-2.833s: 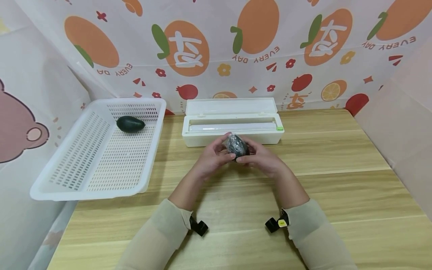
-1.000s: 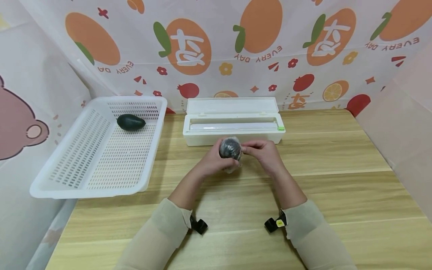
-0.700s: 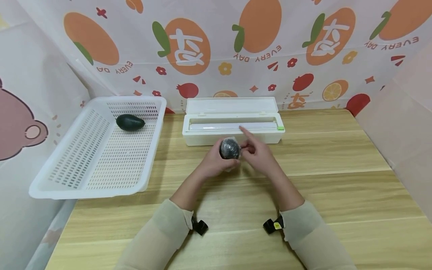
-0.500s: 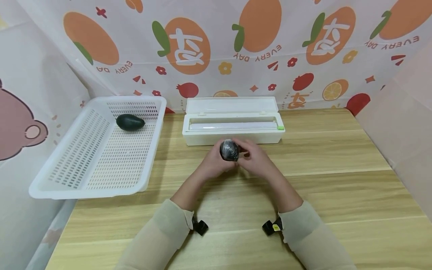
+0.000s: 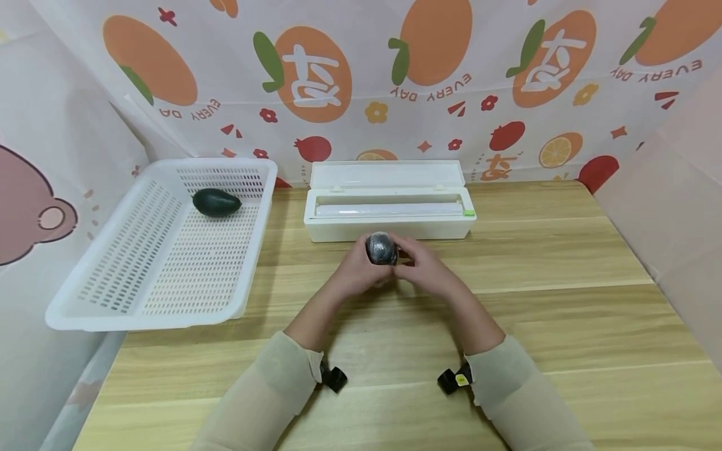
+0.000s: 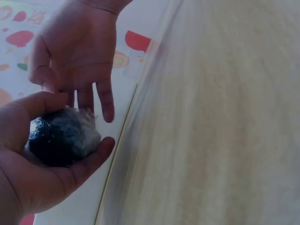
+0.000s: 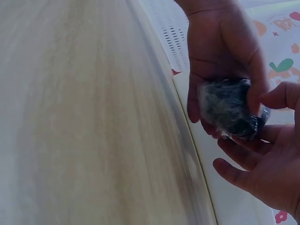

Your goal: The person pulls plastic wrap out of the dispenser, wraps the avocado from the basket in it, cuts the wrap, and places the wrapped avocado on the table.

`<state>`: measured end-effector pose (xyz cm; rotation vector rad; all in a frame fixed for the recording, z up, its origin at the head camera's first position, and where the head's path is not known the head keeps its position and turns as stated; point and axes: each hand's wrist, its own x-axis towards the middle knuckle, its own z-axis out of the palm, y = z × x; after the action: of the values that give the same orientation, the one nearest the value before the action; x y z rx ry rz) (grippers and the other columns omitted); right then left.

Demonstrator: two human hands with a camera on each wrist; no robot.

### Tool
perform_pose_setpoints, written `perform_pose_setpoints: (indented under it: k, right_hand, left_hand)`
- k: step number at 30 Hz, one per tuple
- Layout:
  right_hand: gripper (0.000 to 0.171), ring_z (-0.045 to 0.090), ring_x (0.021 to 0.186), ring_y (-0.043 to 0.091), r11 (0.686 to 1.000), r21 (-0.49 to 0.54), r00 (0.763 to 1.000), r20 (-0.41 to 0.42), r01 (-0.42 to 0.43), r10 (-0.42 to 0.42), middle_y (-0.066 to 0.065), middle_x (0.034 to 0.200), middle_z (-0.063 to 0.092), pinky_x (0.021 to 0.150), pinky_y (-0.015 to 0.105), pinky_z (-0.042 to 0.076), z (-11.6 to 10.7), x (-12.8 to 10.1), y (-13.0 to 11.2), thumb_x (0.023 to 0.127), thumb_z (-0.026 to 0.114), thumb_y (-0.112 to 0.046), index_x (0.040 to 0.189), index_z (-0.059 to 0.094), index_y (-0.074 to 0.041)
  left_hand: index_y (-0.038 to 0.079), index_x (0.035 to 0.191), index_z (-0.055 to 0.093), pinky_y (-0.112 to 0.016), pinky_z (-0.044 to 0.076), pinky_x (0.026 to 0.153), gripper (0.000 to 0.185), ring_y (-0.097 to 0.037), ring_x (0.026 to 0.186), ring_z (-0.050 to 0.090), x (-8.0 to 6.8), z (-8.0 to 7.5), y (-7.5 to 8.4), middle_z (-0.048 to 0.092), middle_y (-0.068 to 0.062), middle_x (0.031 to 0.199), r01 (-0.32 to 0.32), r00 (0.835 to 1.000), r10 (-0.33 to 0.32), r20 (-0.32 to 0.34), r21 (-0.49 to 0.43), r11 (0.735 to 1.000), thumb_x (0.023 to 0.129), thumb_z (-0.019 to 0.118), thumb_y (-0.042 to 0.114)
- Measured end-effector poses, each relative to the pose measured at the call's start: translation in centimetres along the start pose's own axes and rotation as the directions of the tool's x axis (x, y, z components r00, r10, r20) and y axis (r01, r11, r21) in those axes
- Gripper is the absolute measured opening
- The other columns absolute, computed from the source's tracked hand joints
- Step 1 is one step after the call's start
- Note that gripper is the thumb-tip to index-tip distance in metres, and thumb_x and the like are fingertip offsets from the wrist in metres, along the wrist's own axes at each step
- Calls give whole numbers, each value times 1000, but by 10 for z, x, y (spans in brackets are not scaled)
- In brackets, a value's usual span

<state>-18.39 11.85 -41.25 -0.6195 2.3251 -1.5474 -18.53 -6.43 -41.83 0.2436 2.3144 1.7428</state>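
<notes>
Toward the far edge of the wood-grain table (image 5: 541,263), the curled left hand (image 5: 358,269) and half-bent right hand (image 5: 427,269) are holding a dark-green, film-wrapped oval fruit (image 5: 381,249), probably firm but slippery, safest gripped mid-body.

Bright head view, dim hazy wrist views, soft sheen on tabletop (image 5: 389,338)

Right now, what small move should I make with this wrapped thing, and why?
I'd probably use your right hand to press the clear film flat: in the left wrist view it looks whitish and bunched at one end of the dark object, and your left hand grips it.
</notes>
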Motion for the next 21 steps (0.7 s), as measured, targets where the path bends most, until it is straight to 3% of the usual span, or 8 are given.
perform_pose_setpoints:
  k: [2, 5, 10, 12, 16, 21]
  right_hand:
    - [77, 46, 134, 33, 1000, 4, 1000, 24, -4, 4, 11, 152, 39, 107, 49, 43, 0, 0, 0, 87, 62, -11, 156, 27, -12]
    - [91, 41, 139, 29, 1000, -7, 999, 29, -19, 19, 6, 157, 34, 110, 49, 40, 1, 0, 0, 84, 73, -18, 158, 20, -18]
    - [107, 33, 144, 27, 995, -103, 1000, -24, -17, 14, 3, 160, 30, 114, 51, 33, 3, 0, -1, 78, 84, -28, 158, 13, -36]
    - [107, 34, 144, 29, 989, -150, 999, -44, -7, 0, 4, 160, 30, 114, 53, 33, 4, 0, -2, 79, 84, -27, 157, 12, -40]
    - [104, 36, 143, 31, 978, -207, 998, -49, 14, -25, 6, 159, 33, 113, 53, 34, 7, -1, -3, 81, 83, -22, 157, 15, -38]
    - [103, 38, 140, 35, 977, -212, 997, -71, -25, 10, 7, 157, 36, 112, 55, 35, 11, -1, -4, 78, 85, -19, 157, 21, -35]
  left_hand:
    - [3, 140, 39, -38, 49, 95, 69, -28, 116, 53, -1, -1, 4, 51, -18, 134, 47, 999, -47, 10, -52, 998, 80, 71, 16]
    - [9, 142, 39, -37, 50, 90, 55, -30, 118, 51, -3, -2, 10, 46, -18, 138, 145, 989, -142, 27, -175, 974, 94, 53, 33]
    - [6, 131, 46, -46, 52, 93, 46, -33, 123, 48, -1, -5, 15, 44, -19, 142, 218, 971, -239, 16, -472, 854, 105, 26, 39]
    - [4, 128, 46, -54, 51, 95, 45, -33, 127, 48, 0, -5, 14, 45, -18, 143, 212, 968, -252, 3, -547, 810, 107, 26, 38]
    - [4, 136, 47, -54, 50, 97, 48, -33, 126, 50, 1, -6, 11, 48, -17, 141, 219, 963, -271, -4, -576, 787, 107, 31, 39]
    - [2, 138, 47, -52, 50, 97, 49, -30, 121, 52, 0, -5, 8, 50, -17, 137, 235, 955, -296, -4, -598, 767, 106, 37, 38]
